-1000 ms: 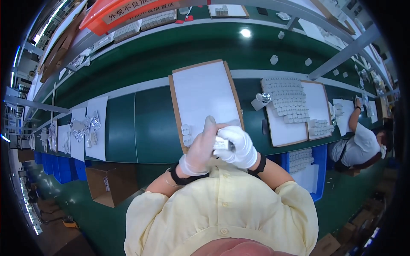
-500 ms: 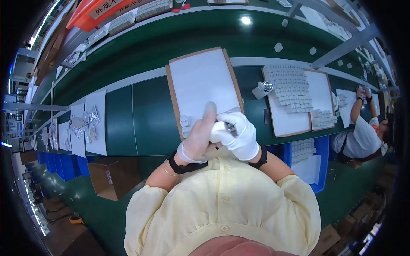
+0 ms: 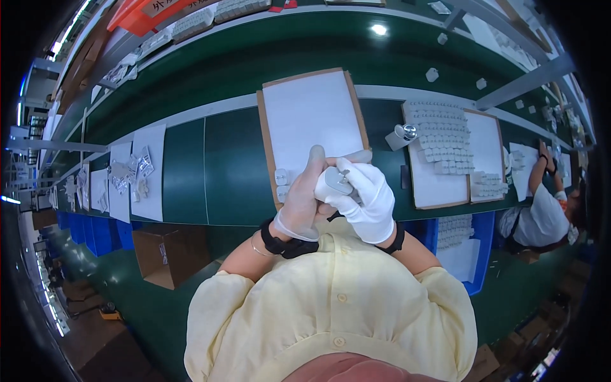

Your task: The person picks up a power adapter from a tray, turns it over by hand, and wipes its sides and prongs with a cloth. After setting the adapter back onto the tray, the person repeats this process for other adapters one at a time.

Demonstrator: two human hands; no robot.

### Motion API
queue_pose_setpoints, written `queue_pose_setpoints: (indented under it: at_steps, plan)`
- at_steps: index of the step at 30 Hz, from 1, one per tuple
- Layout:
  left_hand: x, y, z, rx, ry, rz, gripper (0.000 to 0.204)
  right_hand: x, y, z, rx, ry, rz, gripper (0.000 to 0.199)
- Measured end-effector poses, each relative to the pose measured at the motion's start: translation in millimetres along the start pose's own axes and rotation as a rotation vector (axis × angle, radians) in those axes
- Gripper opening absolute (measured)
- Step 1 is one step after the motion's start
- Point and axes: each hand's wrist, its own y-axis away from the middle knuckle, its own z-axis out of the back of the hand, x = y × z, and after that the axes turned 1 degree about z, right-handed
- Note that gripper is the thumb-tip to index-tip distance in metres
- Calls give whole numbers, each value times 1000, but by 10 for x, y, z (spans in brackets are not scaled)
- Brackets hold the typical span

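Note:
Over the near edge of a cardboard tray (image 3: 261,146) lined with white, my two hands meet around a small white power adapter (image 3: 328,183). Its greyish end faces up, with a small metal part on it. My left hand (image 3: 300,202), in a thin see-through glove, is closed around the adapter's left side, thumb pointing up. In a white cloth glove, my right hand (image 3: 371,207) grips the other side, fingers near the metal part. Some of the adapter is hidden by the fingers. Two similar white pieces (image 3: 281,177) lie in the tray's near left corner.
To the right, rows of white adapters (image 3: 439,130) fill part of another tray, beside a shiny metal-topped container (image 3: 405,132). A blue bin (image 3: 482,254) sits below the bench edge. Bagged parts (image 3: 130,175) lie left. A co-worker (image 3: 541,207) works at far right.
The adapter has turned in my hands, so its greyish end and metal part now show more. My right hand has opened its grip slightly and shifted. The whole view has moved a little.

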Motion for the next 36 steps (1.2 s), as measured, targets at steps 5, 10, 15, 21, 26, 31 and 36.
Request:
queue_pose_setpoints:
  at_steps: [5, 10, 15, 21, 26, 31, 36]
  plan:
    - [161, -1, -8, -240, -238, -176, 59, -174, 132, 57, 39, 149, 112, 37]
    - [262, 108, -112, -329, -488, -402, 52, -256, 218, 120, 95, 159, 227, 37]
    - [358, 6, 111, -225, -1175, -912, 42, -85, 133, 97, 183, 108, 133, 29]
    - [297, 50, 63, -295, -1173, -967, 40, -72, 311, 48, 138, -702, -745, 28]
    - [216, -13, -112, -218, -384, -568, 43, -127, 159, 45, -58, -67, 120, 28]
    - [165, -31, 58, 2, -421, -475, 46, -95, 73, 84, -61, 134, 262, 39]
    - [234, -39, 6, -130, -135, -438, 45, -66, 149, 177, 54, 253, 245, 43]
